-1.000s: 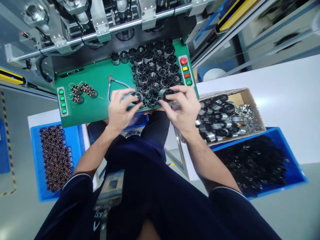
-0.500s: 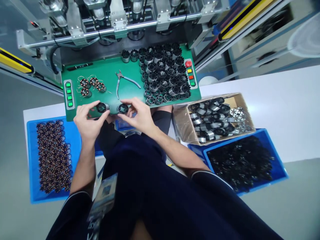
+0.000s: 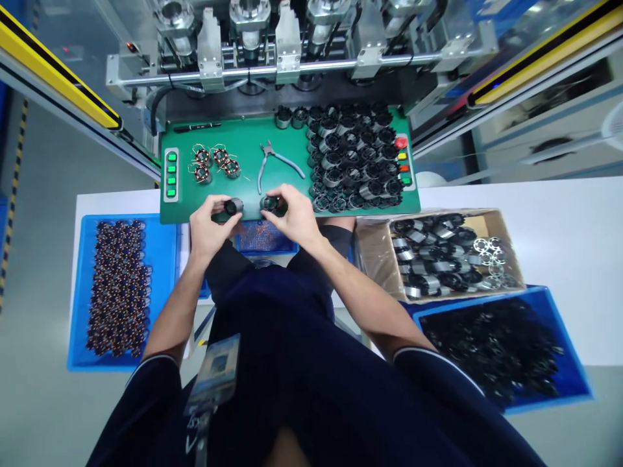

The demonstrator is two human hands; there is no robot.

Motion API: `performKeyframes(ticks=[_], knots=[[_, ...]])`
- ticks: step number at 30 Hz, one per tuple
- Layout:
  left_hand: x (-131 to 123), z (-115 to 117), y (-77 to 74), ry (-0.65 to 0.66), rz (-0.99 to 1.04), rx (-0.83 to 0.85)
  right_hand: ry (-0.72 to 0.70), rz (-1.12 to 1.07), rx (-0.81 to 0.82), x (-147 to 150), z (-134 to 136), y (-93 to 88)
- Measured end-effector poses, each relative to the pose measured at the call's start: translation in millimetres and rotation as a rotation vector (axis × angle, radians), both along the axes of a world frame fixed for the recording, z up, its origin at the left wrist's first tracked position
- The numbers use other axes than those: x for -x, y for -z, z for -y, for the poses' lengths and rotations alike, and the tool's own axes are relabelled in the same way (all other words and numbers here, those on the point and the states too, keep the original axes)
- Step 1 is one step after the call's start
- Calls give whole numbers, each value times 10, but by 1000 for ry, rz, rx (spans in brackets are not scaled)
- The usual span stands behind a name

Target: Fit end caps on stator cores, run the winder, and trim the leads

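Between the thumb and fingers of my left hand (image 3: 210, 227) is a ring-shaped motor stator core (image 3: 234, 206), silver-sided with black ends. My right hand (image 3: 298, 217) pinches a second stator core (image 3: 269, 203) of the same kind. Both cores are at the front edge of the green work plate (image 3: 189, 206), a short gap apart. Beyond them lie cutting pliers (image 3: 270, 154) with grey-blue handles, spread apart. Several copper-wound stators (image 3: 232, 167) with loose wire ends sit to the left. Many unwound cores (image 3: 346, 157) stand packed in rows at the right.
A press machine (image 3: 292, 48) rises behind the plate, between yellow guards (image 3: 58, 68). Button panels (image 3: 171, 175) flank the plate. A blue tray (image 3: 163, 259) of wound stators is left. At right are a carton (image 3: 377, 259) of cores and a blue bin (image 3: 567, 350) of black parts.
The camera view has shifted, so the plate and hands appear farther right. Both hands still hold their cores by the front edge; the left core looks more tilted.
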State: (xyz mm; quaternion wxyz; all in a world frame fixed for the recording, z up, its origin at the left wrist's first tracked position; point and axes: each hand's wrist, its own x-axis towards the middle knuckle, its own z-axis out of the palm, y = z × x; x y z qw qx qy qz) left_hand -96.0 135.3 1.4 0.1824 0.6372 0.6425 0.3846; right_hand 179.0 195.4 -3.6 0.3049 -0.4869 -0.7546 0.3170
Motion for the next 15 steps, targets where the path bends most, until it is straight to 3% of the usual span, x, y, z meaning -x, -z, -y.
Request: performKeyframes(ticks=[3,8,11,15], knots=[[-25,6,-51,-11,86,-26,37,-40,-30,-55,16,-83],[-37,43,-185,15,0,-83,38,-82,-90,-148,115,-248],[-59,15,-141,2,103,-35,41,-78,-99,-137,150,-190],[-54,-70,1,-8,-62,-5,40,-14,-70,-85,128,-7]])
